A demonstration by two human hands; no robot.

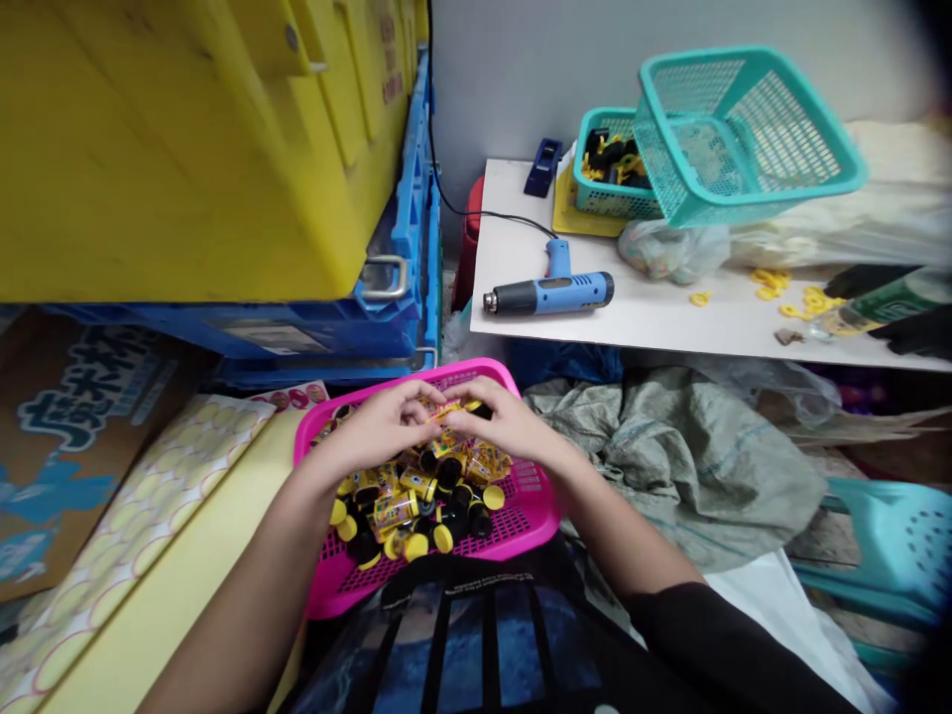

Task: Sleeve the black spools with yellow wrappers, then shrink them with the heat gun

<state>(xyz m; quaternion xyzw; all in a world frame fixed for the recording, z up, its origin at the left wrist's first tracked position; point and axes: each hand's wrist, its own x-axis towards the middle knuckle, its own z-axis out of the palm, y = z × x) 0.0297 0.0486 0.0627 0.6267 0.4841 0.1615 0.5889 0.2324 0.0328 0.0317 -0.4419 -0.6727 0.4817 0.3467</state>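
Observation:
My left hand and my right hand meet over a pink plastic basket. Their bent fingers close on a small yellow printed sleeve, partly covered by the fingertips; whether a bottle is inside it I cannot tell. Under the hands, the basket holds a heap of small black bottles with yellow caps. Many of them wear loose, shiny yellow printed sleeves. The basket rests close against my body.
A blue heat gun lies on the white table, its cord running back. Behind it stand teal baskets, one filled with black and yellow parts. Yellow rings lie scattered there. Stacked yellow and blue crates rise at left.

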